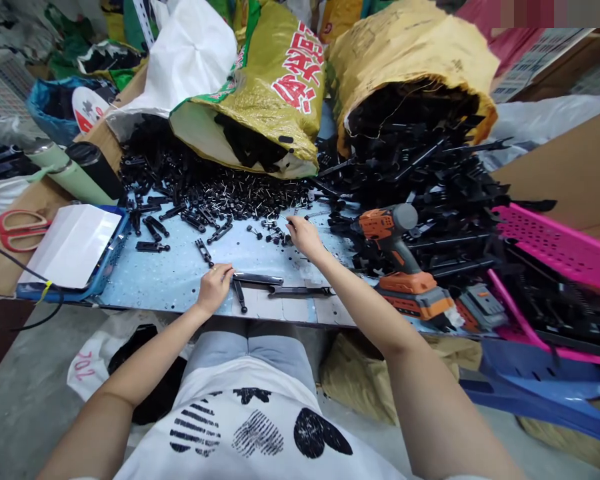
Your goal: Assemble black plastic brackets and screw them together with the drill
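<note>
Nearest the counter's (145,277) near edge, I've a short link (239,295) lying ball end towards that edge, its other end up by the left fingertips; whether it's joined to anything there, I can't tell. Just right of it, a forked bar (303,291) runs almost level with the edge, fork to the left, right end up against my right forearm in this view.

Now the one that counts: the black bar (259,279), a touch farther in, left of the near edge's middle. My left hand (215,288) has its left end pinched between thumb and fingers, so the bar runs straight out to the right, long axis nearly along the near edge, free end pointing at the right-hand side. Left hand's the near one, no contest.

Farther in, my right hand (303,237) is beyond the bar and to its right, fingers curled down beside the loose screws (270,235); pinching one or not, I can't tell. Those sit just left of its fingertips, well beyond the bar. Off right stands the drill (397,247), nose to the left. Behind it all, the screw pile (245,193) spreads before the gold sack (260,100).
</note>
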Available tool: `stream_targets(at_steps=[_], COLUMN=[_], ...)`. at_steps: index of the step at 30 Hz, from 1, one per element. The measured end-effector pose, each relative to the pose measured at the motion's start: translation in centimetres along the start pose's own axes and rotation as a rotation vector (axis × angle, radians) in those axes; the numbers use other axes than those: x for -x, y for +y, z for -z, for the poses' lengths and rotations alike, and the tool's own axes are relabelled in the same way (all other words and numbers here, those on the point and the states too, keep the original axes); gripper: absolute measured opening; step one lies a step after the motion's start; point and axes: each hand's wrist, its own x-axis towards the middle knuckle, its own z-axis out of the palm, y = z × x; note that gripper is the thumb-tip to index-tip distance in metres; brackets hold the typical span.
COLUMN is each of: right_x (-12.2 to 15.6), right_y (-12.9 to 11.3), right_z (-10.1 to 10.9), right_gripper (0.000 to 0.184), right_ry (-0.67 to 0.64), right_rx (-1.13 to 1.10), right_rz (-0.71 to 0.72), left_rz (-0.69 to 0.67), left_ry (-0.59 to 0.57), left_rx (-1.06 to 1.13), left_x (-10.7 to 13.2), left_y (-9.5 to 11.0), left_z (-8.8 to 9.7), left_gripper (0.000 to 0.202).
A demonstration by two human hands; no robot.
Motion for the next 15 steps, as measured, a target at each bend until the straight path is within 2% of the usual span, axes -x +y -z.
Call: stream_targets(at_steps=[3, 7, 11, 15], right_x=[2.7, 6.5, 9.0, 9.7], right_y=[-0.9, -2.2, -2.8, -3.6], right_z=[1.8, 3.8, 4.4, 4.4], right_gripper=[0.036, 0.028, 0.019, 0.013], right_ry=[0.008, 0.016, -0.147, -0.281], right_rx=[-0.124, -0.302, -0.412, -0.276], right_rz=[-0.006, 0.121, 0.18, 0.254], left_rz=[-0.219, -0.371, -0.444, -0.487], left_ry=[-0.109, -0.176, -0.221, -0.245], left_rx=[-0.132, -0.182, -0.16, -0.182], left_x=[0.0, -0.4, -0.8, -0.6], left_y=[0.0, -0.9, -2.1, -2.7], left_z=[0.1, 0.3, 0.3, 0.0], left_gripper=[0.024, 0.025, 0.025, 0.026])
